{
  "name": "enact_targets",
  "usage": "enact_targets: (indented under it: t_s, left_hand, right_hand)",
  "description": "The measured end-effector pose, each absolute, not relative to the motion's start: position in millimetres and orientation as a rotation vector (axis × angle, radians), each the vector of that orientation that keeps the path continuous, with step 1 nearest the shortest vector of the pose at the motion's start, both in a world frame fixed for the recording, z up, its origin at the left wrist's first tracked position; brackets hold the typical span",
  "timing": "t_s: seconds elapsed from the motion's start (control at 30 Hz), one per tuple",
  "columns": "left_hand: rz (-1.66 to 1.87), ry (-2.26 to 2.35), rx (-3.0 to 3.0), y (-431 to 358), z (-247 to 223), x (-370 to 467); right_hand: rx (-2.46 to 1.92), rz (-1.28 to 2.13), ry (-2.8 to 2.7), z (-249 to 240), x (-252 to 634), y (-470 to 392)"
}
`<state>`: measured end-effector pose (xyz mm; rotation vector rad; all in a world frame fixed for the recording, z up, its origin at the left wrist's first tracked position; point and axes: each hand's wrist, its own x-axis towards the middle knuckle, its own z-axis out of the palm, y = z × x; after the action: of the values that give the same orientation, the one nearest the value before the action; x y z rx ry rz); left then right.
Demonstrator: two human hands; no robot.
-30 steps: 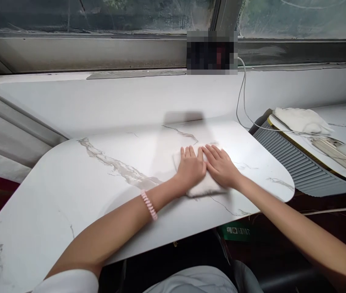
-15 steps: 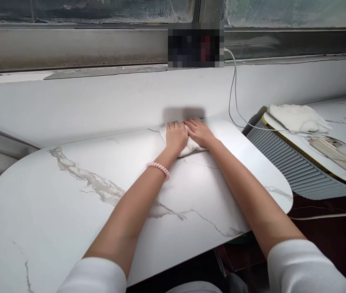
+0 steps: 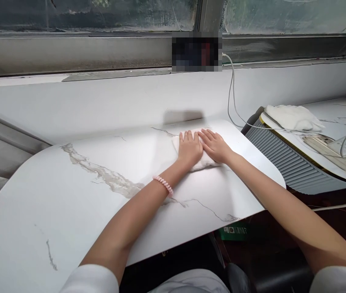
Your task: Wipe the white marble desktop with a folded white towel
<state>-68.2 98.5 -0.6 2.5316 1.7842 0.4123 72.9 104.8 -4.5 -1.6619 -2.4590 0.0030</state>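
A white cloth (image 3: 205, 163) lies folded on the white marble-patterned tabletop (image 3: 99, 228), toward its far right side. Both hands press down flat on it from above. My left hand (image 3: 190, 148), with a pink coiled band on the wrist, has its fingers stretched out over the cloth. Beside it, touching near the thumb, my right hand (image 3: 215, 145) also lies flat with fingers extended. Much of the cloth is hidden under the two hands.
A second white cloth (image 3: 291, 117) lies on the side table at right, near a power strip (image 3: 333, 154). A white cable (image 3: 233, 87) hangs from a blurred-out object (image 3: 197, 52) at the window ledge. Below the table's edge is a green box (image 3: 233, 232).
Both hands and the cloth have come back from the table's far edge and shifted to the right. The hands stay flat on the cloth.
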Motion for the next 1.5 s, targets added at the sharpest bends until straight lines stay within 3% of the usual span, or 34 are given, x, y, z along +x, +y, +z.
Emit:
enact_targets:
  t_s: [0.37, 0.6, 0.8, 1.23, 1.5]
  left_hand:
    - [0.348, 1.420, 2.503, -21.5, 4.4, -31.6]
    - [0.364, 1.271, 2.534, -45.5, 2.5, -20.0]
    - [0.403, 1.304, 2.663, 3.6, -2.4, -0.6]
    - [0.371, 1.457, 2.613, 163.1, 4.9, 22.9]
    - [0.419, 1.558, 2.611, 193.9, 2.2, 13.5]
  right_hand:
    - [-1.822, -0.005, -2.388, -4.1, 124.0, -43.1]
    - [-1.922, 0.117, -2.379, -0.9, 149.5, -72.1]
    - [-2.065, 0.063, -2.273, 3.5, 152.2, -17.8]
    - [-1.856, 0.010, -2.300, 0.1, 175.2, 162.4]
    - [-1.832, -0.071, -2.235, -3.8, 154.7, 197.4]
